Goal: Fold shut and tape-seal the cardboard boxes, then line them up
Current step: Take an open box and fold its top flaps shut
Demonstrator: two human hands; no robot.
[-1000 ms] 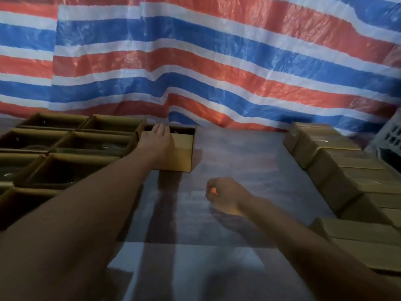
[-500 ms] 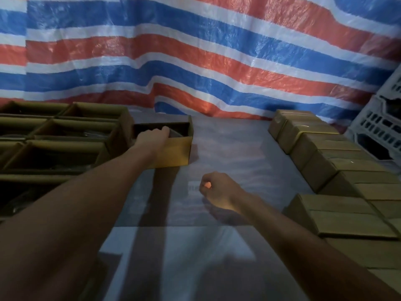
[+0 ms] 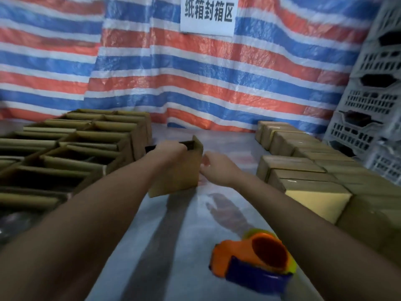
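Striped tarp point(image 3: 195, 83) backs the bench point(image 3: 173, 224): my left hand point(image 3: 171, 152) grips the rim of the open box point(image 3: 180, 177) mid-bench, my right hand point(image 3: 219, 168) loose-fingered and holding nothing just beside it; tape dispenser point(image 3: 253, 261) near the front edge.

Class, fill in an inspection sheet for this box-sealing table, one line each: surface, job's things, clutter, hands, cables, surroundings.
Surface: table under a pale sheet, with arm shadows across it.
Job's things: one open box in the middle; more open boxes packed together on the left; closed boxes lined up on the right; orange tape dispenser lying at the near side.
Clutter: nothing seen.
Hands: left hand grips the middle box's rim; right hand, fingers relaxed, is beside that box, contact unclear.
Cables: nothing seen.
Surroundings: striped tarp behind, paper sign on it, stacked plastic crates far right.
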